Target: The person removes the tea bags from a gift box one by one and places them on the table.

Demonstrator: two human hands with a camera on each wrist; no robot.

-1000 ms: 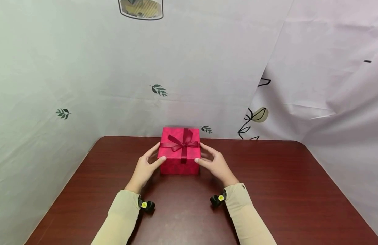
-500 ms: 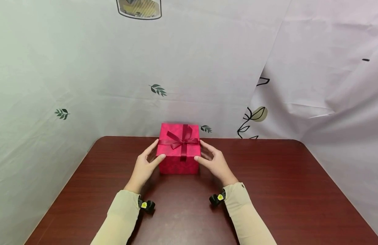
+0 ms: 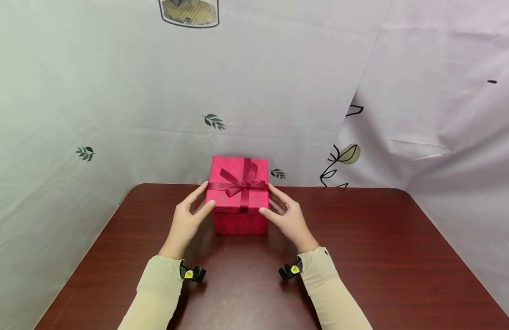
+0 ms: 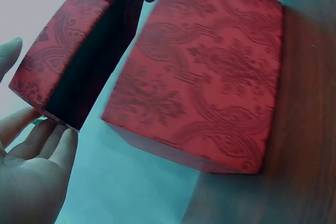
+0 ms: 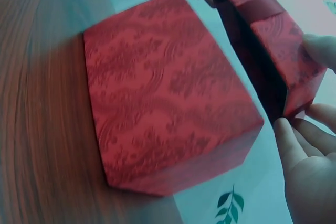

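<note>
A red gift box base [image 3: 240, 223] with a raised floral pattern stands on the table near its far edge. Above it is the box's lid [image 3: 225, 169], tied with a dark red ribbon bow [image 3: 245, 185]. My left hand [image 3: 184, 224] holds the lid's left side, thumb at the front corner and fingers along the side. The opposite side is held by my right hand [image 3: 292, 224] in the same way. Both wrist views show a gap between the lid [image 4: 68, 40] and the base [image 5: 168, 93], with the lid's dark underside showing. The inside of the base is hidden.
The brown wooden table [image 3: 361, 238] spreads to both sides and in front of the box. A pale cloth backdrop [image 3: 279, 91] with leaf prints hangs right behind the table's far edge. Black wrist cameras [image 3: 194, 273] sit at the cuffs.
Both hands have raised the lid off the base, the left hand also shifting slightly left. The base has stayed in place on the table.
</note>
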